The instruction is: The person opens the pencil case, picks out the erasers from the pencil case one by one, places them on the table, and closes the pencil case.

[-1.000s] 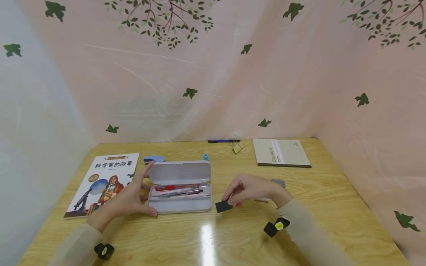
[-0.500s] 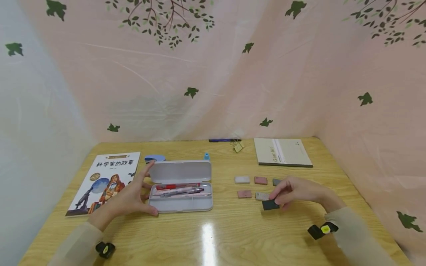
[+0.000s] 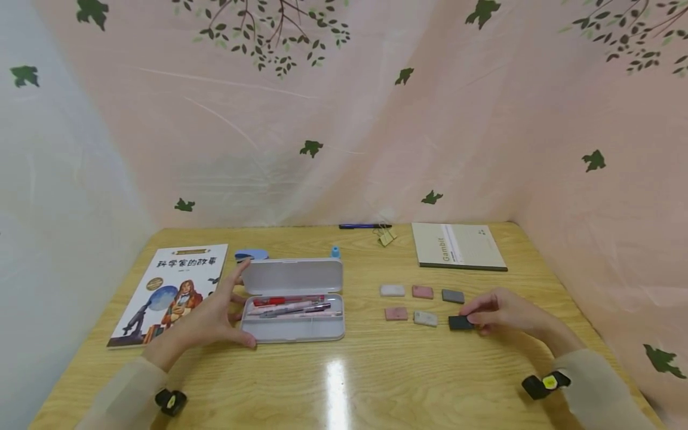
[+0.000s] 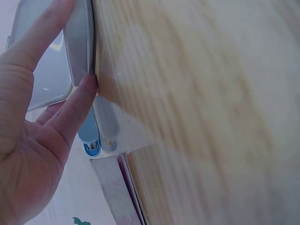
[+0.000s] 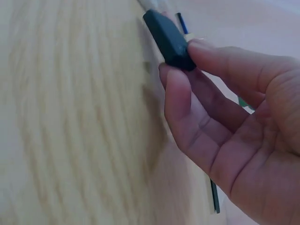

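Black eraser (image 3: 460,323): on table (image 3: 376,382), right end of 2 rows of 3 erasers, pinched by right hand (image 3: 502,312). Left hand (image 3: 206,319): fingers straight, touching open pencil case (image 3: 292,298).

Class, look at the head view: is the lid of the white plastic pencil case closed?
No: the white plastic pencil case lies open, its lid raised behind the tray, with a red pen and other pens visible inside.
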The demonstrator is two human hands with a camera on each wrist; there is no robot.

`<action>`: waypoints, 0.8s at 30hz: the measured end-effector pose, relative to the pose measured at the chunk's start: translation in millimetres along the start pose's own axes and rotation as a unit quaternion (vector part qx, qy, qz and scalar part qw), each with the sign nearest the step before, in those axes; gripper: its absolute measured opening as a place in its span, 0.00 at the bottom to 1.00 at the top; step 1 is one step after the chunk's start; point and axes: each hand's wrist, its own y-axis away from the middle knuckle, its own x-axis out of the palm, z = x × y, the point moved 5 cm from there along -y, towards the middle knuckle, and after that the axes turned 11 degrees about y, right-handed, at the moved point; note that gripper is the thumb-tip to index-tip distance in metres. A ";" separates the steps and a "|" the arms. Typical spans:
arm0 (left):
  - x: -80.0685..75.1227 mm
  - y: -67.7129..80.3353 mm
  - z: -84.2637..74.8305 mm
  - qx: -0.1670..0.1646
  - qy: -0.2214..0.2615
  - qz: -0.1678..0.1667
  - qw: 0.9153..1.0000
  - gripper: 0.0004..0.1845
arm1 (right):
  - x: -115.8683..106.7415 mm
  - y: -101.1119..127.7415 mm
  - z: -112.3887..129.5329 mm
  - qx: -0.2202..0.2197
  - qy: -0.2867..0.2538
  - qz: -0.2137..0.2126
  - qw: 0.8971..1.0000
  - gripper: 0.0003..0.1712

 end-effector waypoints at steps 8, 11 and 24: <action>1.3 0.1 -0.9 0.002 0.001 0.000 1.000 0.78 | 2.9 1.6 -4.9 -0.012 0.043 -0.034 0.998 0.18; 1.5 0.4 -2.3 0.005 -0.003 -0.003 1.000 0.79 | 3.2 2.2 -3.4 -0.022 0.069 -0.054 0.996 0.18; 2.1 1.3 -4.1 0.008 -0.002 0.000 1.000 0.77 | -1.7 6.7 27.7 -0.025 0.104 -0.103 0.989 0.22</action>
